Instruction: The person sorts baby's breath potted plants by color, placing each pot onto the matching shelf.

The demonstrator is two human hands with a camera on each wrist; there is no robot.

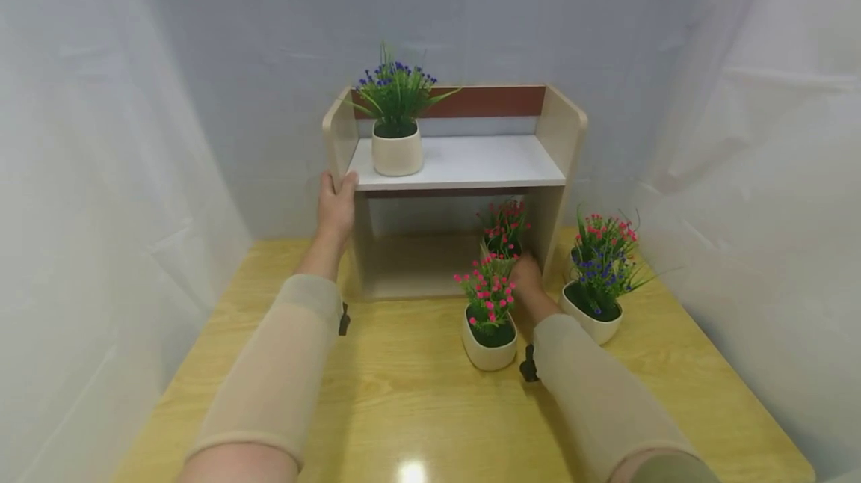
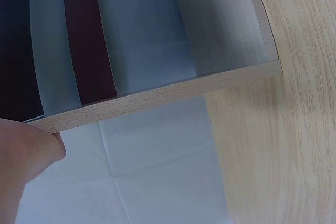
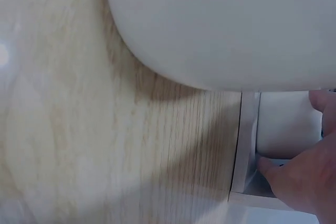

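Note:
My left hand (image 1: 336, 210) grips the left side panel of a two-tier wooden shelf (image 1: 575, 120) near its upper board. In the left wrist view that hand (image 2: 29, 153) pinches the panel's edge (image 2: 157, 98). My right hand (image 1: 528, 277) reaches into the lower tier at the right and holds a potted plant with red flowers (image 1: 504, 229). The right wrist view has its white pot (image 3: 289, 121) between thumb and fingers of the hand (image 3: 307, 174), low inside the shelf. A pink-flowered potted plant (image 1: 489, 348) stands on the table just left of my right wrist.
On the upper board, at the left, sits a potted plant with purple flowers (image 1: 397, 154). Right of my right forearm stand a blue-flowered potted plant (image 1: 592, 318) and a red-flowered one (image 1: 608, 229) behind it. White sheeting (image 1: 760, 169) surrounds the wooden table (image 1: 397, 393).

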